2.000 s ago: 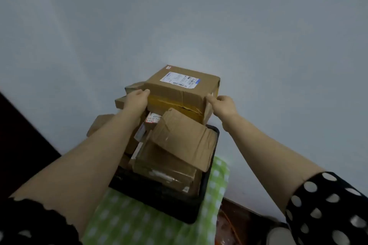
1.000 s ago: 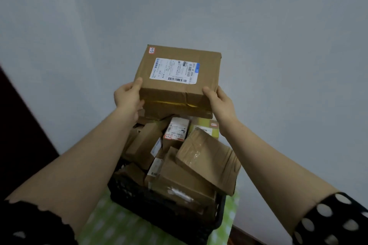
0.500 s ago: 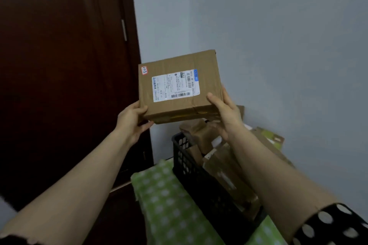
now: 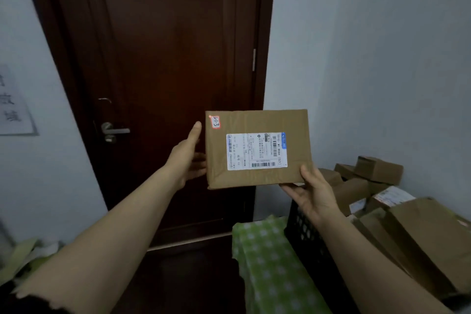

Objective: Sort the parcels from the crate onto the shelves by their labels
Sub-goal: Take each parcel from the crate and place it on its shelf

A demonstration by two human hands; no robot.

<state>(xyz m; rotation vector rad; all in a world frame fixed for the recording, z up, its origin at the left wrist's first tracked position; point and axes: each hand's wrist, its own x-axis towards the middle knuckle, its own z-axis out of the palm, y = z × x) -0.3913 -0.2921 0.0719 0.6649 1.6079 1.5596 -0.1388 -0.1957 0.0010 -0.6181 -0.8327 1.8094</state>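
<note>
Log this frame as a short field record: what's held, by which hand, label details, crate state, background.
held item: brown parcel, face toward camera
left hand: on parcel's left edge
right hand: under lower right corner
labels: white shipping label; small red-edged sticker, top left, handwritten
crate: black, still full of parcels
under crate: green checked cloth
background: dark wooden door, closed
shelves: not in view

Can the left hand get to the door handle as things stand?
Probably not right away: the left hand is flat against the parcel, sharing its hold with the right hand. Nothing stands between it and the door handle, further left, so it would have to let go first.
</note>
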